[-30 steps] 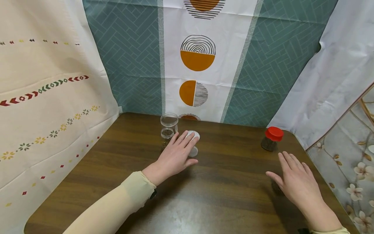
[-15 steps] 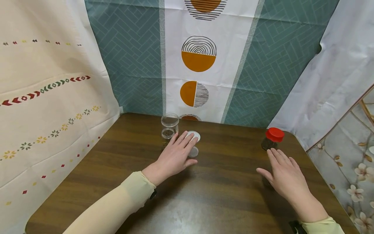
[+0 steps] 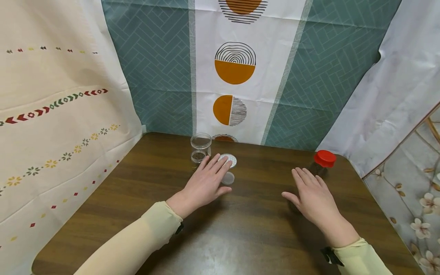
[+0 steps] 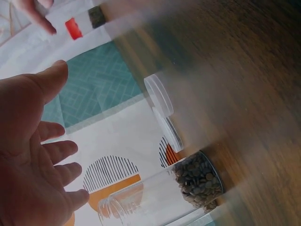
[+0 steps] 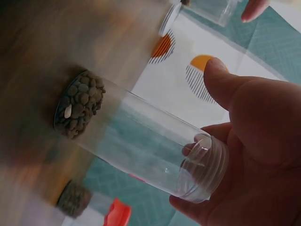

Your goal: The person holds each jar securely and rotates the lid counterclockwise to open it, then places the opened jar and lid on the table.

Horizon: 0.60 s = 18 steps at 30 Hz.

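Note:
My left hand (image 3: 206,181) reaches over the table with fingers extended. In the left wrist view a clear jar with brown pellets (image 4: 200,181) stands beside its little finger, uncapped. Behind that hand, head view, a wide-rimmed clear jar (image 3: 201,141) stands past a smaller jar rim (image 3: 198,156). A silvery lid (image 3: 229,159) and a translucent lid (image 3: 228,178) lie by the fingertips. My right hand (image 3: 311,196) is held with straight fingers and thumb spread. Its palm and fingers are at the threaded neck of a clear jar (image 5: 141,134) with brown pellets at its bottom; the hand hides this jar in the head view.
A red-capped jar (image 3: 324,158) with dark contents stands at the far right, just past my right fingertips. The brown wooden table (image 3: 223,236) ends at patterned cloths (image 3: 158,95) hanging behind and at both sides.
My right hand has moved left and slightly away from me, and the dark-bottomed jar beneath it has shifted left along with it. My left hand has stayed in place.

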Each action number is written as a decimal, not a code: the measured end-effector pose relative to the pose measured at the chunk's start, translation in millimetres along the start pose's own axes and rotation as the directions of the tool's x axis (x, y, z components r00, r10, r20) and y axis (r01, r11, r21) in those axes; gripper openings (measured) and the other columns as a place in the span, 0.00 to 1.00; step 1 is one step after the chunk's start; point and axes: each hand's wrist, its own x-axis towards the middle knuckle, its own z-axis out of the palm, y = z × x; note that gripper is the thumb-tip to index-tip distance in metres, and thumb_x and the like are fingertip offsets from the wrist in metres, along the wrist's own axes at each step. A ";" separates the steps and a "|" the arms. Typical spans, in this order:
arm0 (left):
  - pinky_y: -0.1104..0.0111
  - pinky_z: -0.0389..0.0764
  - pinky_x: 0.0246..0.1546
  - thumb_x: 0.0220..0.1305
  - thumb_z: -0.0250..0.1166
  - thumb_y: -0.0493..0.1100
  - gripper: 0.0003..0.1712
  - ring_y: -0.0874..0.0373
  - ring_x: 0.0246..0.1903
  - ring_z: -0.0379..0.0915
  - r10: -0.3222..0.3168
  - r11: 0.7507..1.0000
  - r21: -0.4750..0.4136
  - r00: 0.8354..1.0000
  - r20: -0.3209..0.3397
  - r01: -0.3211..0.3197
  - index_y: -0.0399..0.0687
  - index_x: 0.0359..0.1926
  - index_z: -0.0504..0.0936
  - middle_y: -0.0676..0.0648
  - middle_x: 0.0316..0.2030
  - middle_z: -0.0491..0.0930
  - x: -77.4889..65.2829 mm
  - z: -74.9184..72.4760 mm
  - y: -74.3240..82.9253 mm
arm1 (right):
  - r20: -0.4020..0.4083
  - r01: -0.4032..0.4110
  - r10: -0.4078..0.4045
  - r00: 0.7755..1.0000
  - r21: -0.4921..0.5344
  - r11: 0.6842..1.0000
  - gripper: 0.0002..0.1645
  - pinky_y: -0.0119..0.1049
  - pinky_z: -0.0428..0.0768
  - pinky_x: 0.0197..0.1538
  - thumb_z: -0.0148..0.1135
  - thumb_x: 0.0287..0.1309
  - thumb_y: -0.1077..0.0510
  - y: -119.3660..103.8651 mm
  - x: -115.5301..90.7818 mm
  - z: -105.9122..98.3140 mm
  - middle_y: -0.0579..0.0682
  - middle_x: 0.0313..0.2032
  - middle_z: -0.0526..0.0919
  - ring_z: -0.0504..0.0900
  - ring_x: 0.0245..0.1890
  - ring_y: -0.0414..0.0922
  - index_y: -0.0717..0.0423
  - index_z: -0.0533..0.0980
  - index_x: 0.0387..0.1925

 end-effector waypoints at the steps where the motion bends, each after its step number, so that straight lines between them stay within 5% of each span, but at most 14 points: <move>1: 0.42 0.55 0.81 0.74 0.71 0.65 0.52 0.40 0.83 0.56 0.001 1.000 0.000 1.000 -0.002 -0.001 0.43 0.85 0.64 0.41 0.83 0.65 0.0 -0.2 0.0 | 0.005 0.005 -0.005 1.000 0.003 1.000 0.52 0.72 0.61 0.76 0.74 0.71 0.40 -3.2 3.0 0.7 0.70 0.77 0.70 0.66 0.78 0.69 0.71 0.67 0.79; 13: 0.44 0.55 0.82 0.75 0.72 0.65 0.51 0.41 0.83 0.56 -0.008 1.000 -0.008 1.000 -0.004 0.008 0.42 0.85 0.64 0.41 0.83 0.64 -2.5 0.2 -1.2 | 0.017 0.072 -0.073 0.997 0.027 0.997 0.50 0.70 0.63 0.77 0.74 0.72 0.41 -38.6 34.0 8.8 0.67 0.77 0.71 0.66 0.79 0.66 0.68 0.68 0.79; 18: 0.44 0.56 0.81 0.76 0.72 0.62 0.51 0.38 0.83 0.56 -0.019 0.992 -0.128 1.000 0.002 0.019 0.39 0.85 0.64 0.38 0.82 0.64 -1.1 1.4 -0.3 | 0.033 0.078 -0.080 0.996 0.044 0.996 0.52 0.69 0.62 0.78 0.74 0.71 0.39 -51.9 43.3 11.9 0.67 0.78 0.70 0.65 0.80 0.65 0.67 0.68 0.80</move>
